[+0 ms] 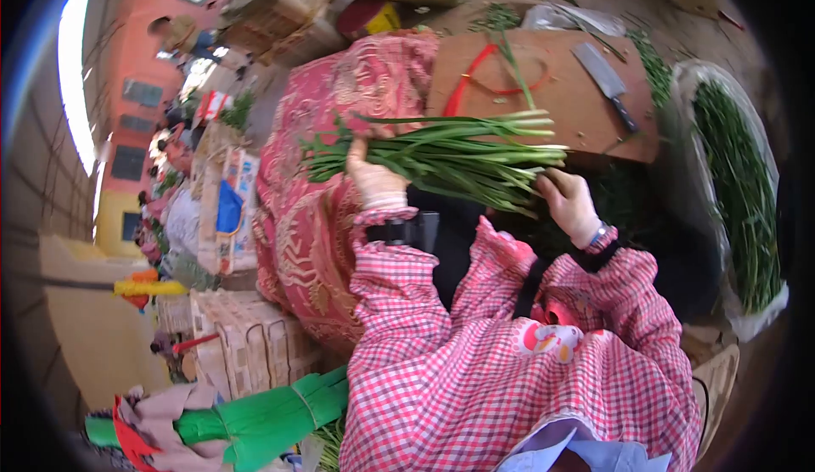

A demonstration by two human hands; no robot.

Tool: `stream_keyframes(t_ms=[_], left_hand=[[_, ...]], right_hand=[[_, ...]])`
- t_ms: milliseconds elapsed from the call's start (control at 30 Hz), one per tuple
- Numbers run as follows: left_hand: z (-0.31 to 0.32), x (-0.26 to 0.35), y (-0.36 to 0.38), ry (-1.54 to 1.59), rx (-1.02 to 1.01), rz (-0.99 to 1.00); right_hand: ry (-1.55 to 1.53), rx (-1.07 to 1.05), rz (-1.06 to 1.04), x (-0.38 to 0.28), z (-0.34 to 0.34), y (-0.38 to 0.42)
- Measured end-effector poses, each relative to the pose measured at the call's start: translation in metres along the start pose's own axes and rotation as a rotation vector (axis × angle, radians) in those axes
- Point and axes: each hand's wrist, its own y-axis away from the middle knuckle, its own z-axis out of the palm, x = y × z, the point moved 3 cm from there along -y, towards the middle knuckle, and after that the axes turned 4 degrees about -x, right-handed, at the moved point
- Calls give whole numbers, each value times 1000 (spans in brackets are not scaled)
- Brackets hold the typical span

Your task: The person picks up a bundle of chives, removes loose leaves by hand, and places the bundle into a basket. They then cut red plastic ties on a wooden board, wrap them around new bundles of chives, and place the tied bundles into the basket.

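A bunch of long green stalks with pale ends (458, 154) lies across my lap, its leafy tips over a red patterned cloth (310, 243). My left hand (373, 175) is wrapped round the leafy part. At the pale ends, my right hand (570, 205) pinches the stalk tips with its fingertips. Beyond the bunch is a brown board (475, 64), with a cleaver (604, 77) and a loop of red ribbon (467, 77) on it. A single stalk (514, 69) crosses the ribbon.
On the right stands a clear plastic bag of long greens (739, 192). Bundled boxes (276, 14) and a red and yellow tub (369, 18) are at the top. Stacked crates (246, 336) and a green wrapped bundle (263, 417) lie at lower left. Several people are in the left background.
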Motion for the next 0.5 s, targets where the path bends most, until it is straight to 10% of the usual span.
stream_keyframes(t_ms=[33,67,333,500], left_hand=[[31,1,24,-67,-289,-63],[15,0,8,125,-70,-107],[23,-17,5,83,-247,-192],[17,-8,-4,-41,-29,-19]], right_hand=[[-5,27,20,-2,-2,-2],[-12,53,38,1,-1,-3],[-729,452,204,81,15,-17],[-628,465,466,104,-29,3]])
